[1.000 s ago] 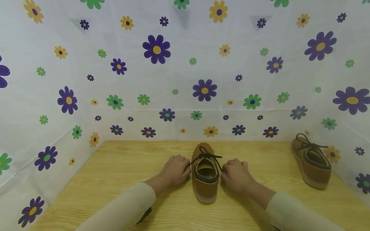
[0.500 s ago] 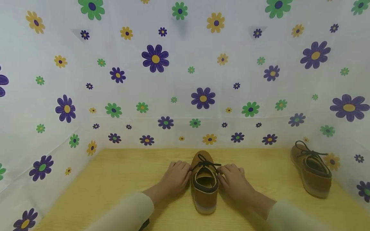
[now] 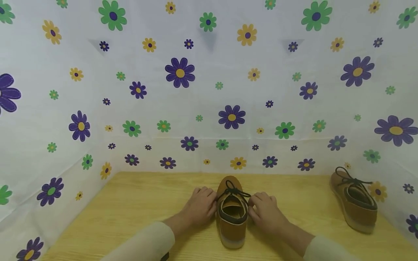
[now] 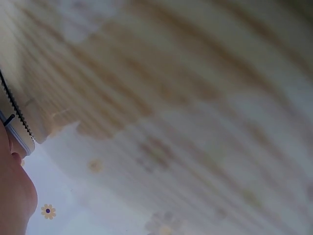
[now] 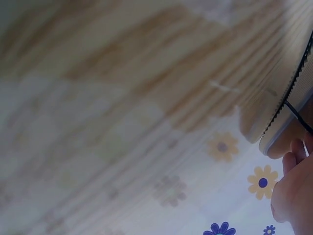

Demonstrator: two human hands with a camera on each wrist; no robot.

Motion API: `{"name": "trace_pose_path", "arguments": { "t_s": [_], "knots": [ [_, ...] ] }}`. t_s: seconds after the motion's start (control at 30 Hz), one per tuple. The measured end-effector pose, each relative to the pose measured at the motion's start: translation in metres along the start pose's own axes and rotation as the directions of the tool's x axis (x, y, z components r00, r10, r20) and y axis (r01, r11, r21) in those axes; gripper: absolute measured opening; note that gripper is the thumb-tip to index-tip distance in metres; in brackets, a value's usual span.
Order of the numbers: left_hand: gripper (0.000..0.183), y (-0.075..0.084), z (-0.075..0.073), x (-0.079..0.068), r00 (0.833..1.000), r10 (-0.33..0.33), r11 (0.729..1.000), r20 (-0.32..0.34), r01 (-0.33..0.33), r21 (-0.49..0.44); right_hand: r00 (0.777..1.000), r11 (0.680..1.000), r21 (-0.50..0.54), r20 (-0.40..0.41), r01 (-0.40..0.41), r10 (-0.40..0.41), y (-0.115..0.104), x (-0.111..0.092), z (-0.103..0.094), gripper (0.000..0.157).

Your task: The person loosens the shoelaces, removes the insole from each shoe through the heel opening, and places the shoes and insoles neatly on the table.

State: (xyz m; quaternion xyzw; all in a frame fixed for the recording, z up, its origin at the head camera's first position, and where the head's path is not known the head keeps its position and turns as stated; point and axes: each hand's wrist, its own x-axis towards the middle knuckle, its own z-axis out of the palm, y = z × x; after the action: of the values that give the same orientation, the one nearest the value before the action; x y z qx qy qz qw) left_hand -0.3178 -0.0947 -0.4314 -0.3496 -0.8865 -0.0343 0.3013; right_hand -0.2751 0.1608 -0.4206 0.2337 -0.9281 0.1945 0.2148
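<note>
A brown lace-up shoe [image 3: 232, 230] stands on the wooden table, its toe pointing away and its heel towards me. Its dark shoelace [image 3: 233, 191] is tied in a bow over the front opening. My left hand [image 3: 200, 207] is close against the shoe's left side, its curled fingers pinching a lace end; the fingertips are mostly hidden. On the right side, my right hand [image 3: 266, 214] pinches the other lace end. The right wrist view shows the dark lace [image 5: 297, 116] running from the shoe [image 5: 283, 139] to the fingers [image 5: 297, 149].
A matching brown shoe [image 3: 357, 214] with a tied lace stands at the table's right edge, by the cloth. White cloth [image 3: 202, 98] printed with flowers encloses the wooden table [image 3: 147, 199] at the back and both sides.
The view has tilted up, so the table sits lower. My right hand moved in to the shoe's side, then back slightly. The lace on the right now bends down towards its fingers.
</note>
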Motion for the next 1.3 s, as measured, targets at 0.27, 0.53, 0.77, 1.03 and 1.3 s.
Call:
{"name": "trace_pose_path", "arguments": {
  "t_s": [0.27,0.53,0.77,1.03,1.3],
  "knots": [
    [0.007,-0.004,0.004,0.001,1.000,0.004,1.000,0.001,-0.004,-0.020,1.000,1.000,-0.020,0.018,-0.001,0.001,0.004,0.000,0.000,0.009],
    [0.006,-0.004,0.001,0.012,1.000,-0.012,0.998,0.027,0.014,-0.064,1.000,1.000,-0.023,0.002,0.008,-0.008,0.007,0.002,-0.010,0.012],
    [0.012,-0.004,0.002,0.004,0.997,-0.023,0.995,0.067,0.030,-0.096,1.000,0.999,-0.047,0.002,0.024,-0.024,0.006,-0.001,-0.004,0.013],
    [0.016,-0.005,0.001,0.003,0.998,0.001,0.998,0.057,0.003,-0.066,0.999,0.998,-0.063,0.041,-0.025,0.028,0.008,-0.001,-0.002,0.012],
    [0.018,-0.005,0.001,0.002,0.994,-0.011,0.998,0.108,0.017,-0.058,0.996,0.996,-0.085,0.078,-0.029,0.036,0.006,-0.001,-0.003,0.014]
  ]
}}
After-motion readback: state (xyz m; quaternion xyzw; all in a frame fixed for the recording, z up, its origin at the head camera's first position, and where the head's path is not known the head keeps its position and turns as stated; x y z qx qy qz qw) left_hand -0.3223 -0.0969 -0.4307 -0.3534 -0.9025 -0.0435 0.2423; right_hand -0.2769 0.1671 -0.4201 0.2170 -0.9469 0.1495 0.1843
